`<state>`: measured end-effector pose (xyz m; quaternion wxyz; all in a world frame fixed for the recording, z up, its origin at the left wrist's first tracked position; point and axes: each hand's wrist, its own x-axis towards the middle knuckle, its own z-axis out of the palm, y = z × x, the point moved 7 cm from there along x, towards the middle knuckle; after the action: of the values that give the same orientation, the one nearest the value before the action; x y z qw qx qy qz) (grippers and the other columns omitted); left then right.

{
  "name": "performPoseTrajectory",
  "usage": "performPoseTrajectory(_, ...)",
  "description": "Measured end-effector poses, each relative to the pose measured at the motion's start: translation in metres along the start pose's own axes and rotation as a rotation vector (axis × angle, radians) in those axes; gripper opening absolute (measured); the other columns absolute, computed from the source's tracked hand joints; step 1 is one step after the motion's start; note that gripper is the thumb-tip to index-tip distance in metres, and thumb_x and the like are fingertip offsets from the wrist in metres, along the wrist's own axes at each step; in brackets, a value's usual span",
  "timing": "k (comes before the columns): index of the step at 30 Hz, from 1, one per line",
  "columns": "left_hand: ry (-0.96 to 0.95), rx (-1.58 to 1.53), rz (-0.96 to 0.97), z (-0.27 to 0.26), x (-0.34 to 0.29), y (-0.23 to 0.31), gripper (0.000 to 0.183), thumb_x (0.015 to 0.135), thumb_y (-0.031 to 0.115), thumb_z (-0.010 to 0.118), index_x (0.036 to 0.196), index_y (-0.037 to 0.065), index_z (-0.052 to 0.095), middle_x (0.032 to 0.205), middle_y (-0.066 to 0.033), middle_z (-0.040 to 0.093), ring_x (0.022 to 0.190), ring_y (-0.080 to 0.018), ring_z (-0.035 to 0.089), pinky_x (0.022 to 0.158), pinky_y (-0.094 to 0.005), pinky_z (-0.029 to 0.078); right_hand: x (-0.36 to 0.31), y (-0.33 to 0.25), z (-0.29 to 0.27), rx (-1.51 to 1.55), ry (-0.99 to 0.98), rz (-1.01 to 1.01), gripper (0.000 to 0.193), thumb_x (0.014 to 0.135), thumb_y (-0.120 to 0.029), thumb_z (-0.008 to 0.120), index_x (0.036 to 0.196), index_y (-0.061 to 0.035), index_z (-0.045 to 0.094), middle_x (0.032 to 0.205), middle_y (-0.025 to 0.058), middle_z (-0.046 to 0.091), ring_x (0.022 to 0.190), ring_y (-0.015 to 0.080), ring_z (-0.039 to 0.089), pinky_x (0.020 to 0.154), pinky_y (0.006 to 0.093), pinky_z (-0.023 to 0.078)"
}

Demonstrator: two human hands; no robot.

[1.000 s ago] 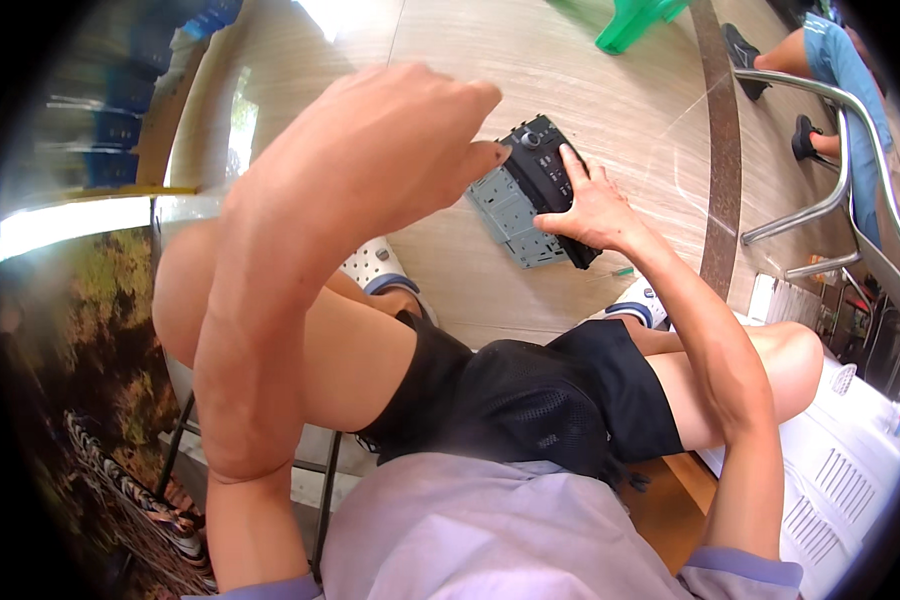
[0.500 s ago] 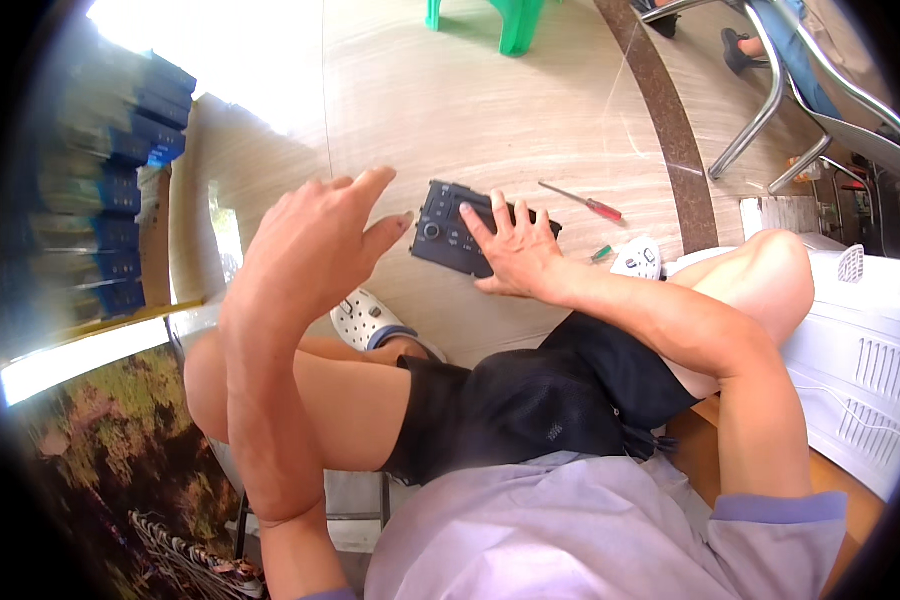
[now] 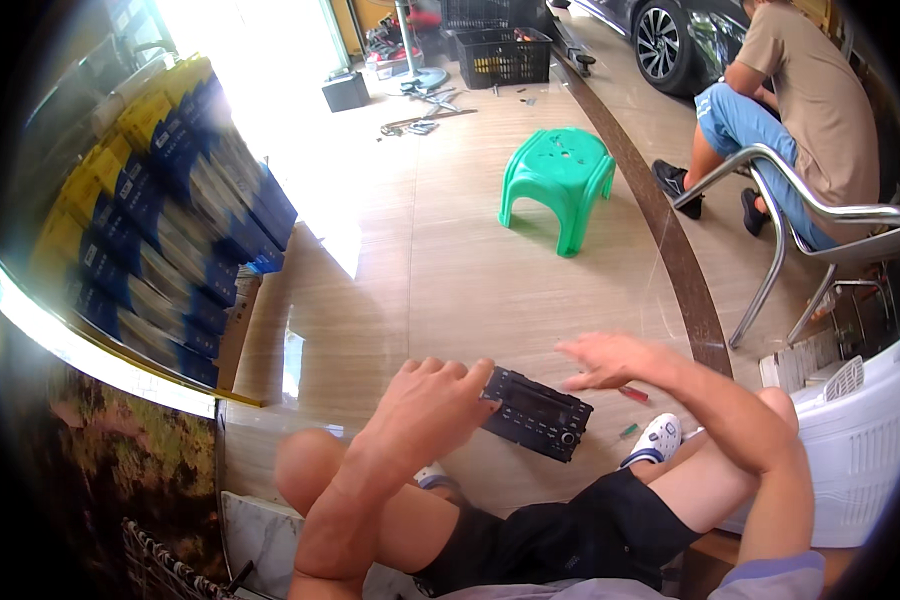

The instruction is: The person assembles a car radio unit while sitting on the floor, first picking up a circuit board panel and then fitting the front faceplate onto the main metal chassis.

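A black car radio (image 3: 538, 412) with buttons, a dark display and a round knob at its right end is in front of me, slightly tilted. My left hand (image 3: 435, 398) closes round its left end, thumb on the face and fingers over the far edge. To the radio's upper right, my right hand (image 3: 608, 360) is held apart from it, fingers stretched out and holding nothing. A screwdriver with a red handle (image 3: 634, 393) lies on the floor just under that hand, its shaft mostly hidden. A small green-handled tool (image 3: 629, 431) lies near my right shoe.
A green plastic stool (image 3: 560, 165) stands ahead. Blue and yellow boxes (image 3: 160, 220) fill a rack at left. A seated person (image 3: 820, 110) and a metal-framed chair (image 3: 770, 170) are at right, near a car (image 3: 670, 45). Loose tools (image 3: 420, 118) and a black crate (image 3: 505, 58) lie farther off.
My view has tilted up, showing more floor and the seated person. My right hand has come off the radio, while my left hand, earlier beside it, now grips its left end.
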<state>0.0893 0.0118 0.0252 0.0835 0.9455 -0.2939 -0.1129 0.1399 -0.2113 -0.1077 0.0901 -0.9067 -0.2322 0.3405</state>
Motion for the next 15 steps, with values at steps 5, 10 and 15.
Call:
performPoseTrajectory(5, 0.016, 0.002, 0.017, 0.003, 0.001, -0.001, 0.045, 0.099, 0.035, 0.067, 0.132, 0.007, 0.060, 0.111, -0.0163, 0.074, 0.109, -0.0366, 0.068, 0.097, -0.0452, 0.050, -0.055, 0.035, -0.079, -0.098, 0.117, 0.095, 0.075, 0.098, -0.049, 0.063, 0.153, -0.0036, 0.044, 0.140, 0.0279, 0.058, 0.133, 0.0422, 0.054, 0.111, 0.0498, 0.045)
performPoseTrajectory(10, -0.010, 0.015, 0.021, 0.008, 0.010, -0.002, 0.044, 0.099, 0.034, 0.069, 0.131, 0.006, 0.060, 0.108, -0.0154, 0.075, 0.106, -0.0367, 0.069, 0.096, -0.0448, 0.051, -0.085, 0.039, -0.101, 0.036, 0.204, 0.223, 0.074, 0.098, -0.046, 0.066, 0.154, -0.0041, 0.043, 0.134, 0.0274, 0.062, 0.127, 0.0434, 0.058, 0.108, 0.0487, 0.047)
performPoseTrajectory(15, -0.002, -0.002, 0.040, 0.006, 0.008, 0.004, 0.043, 0.099, 0.034, 0.069, 0.130, 0.007, 0.060, 0.104, -0.0146, 0.075, 0.102, -0.0365, 0.070, 0.092, -0.0452, 0.051, -0.092, 0.007, -0.104, -0.065, 0.194, 0.126, 0.074, 0.097, -0.047, 0.067, 0.154, -0.0061, 0.044, 0.130, 0.0255, 0.064, 0.124, 0.0424, 0.060, 0.104, 0.0491, 0.049)
